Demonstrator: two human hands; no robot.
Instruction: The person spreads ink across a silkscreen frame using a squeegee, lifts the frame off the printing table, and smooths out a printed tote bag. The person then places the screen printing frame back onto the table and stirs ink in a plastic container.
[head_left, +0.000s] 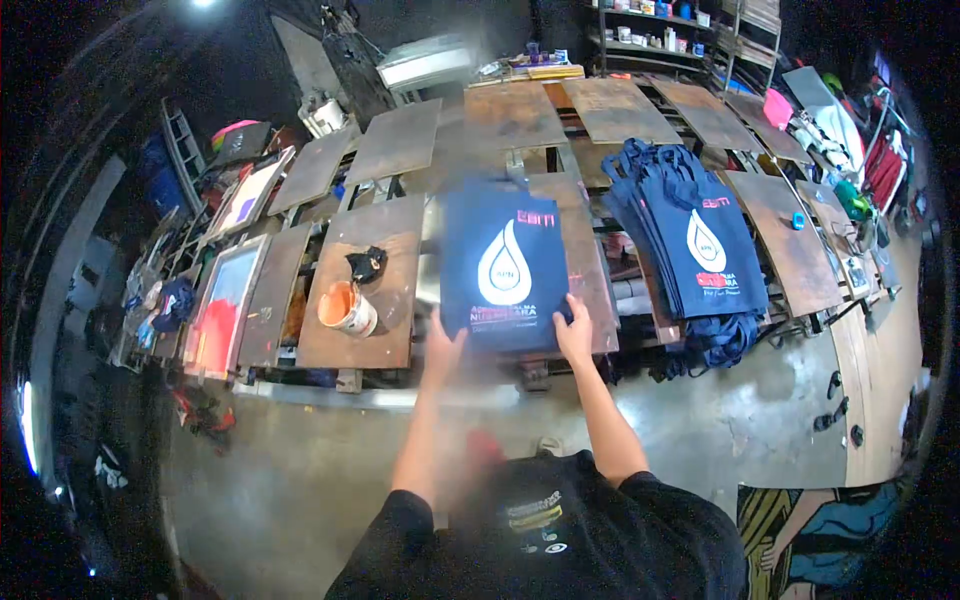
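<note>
A navy blue tote bag (505, 240), printed with a white drop and red and white lettering, is in front of me over a brown board. My left hand (445, 345) grips its lower left edge, a little blurred. At the lower right edge, my right hand (573, 330) is closed on the fabric, thumb on top. To the right, a stack of tote bags (700, 240) with the same print lies on another board, handles hanging off both ends. Left of my hands stands a white bucket (350, 310) with orange inside, beside a crumpled black cloth (367, 263).
Two rows of flat boards (400, 140) sit on a metal frame. Framed printing screens (225, 310) lean at the left, one with red on it. A blue-green tape roll (798, 221) rests on a right-hand board. Shelves with containers (655, 40) stand at the back.
</note>
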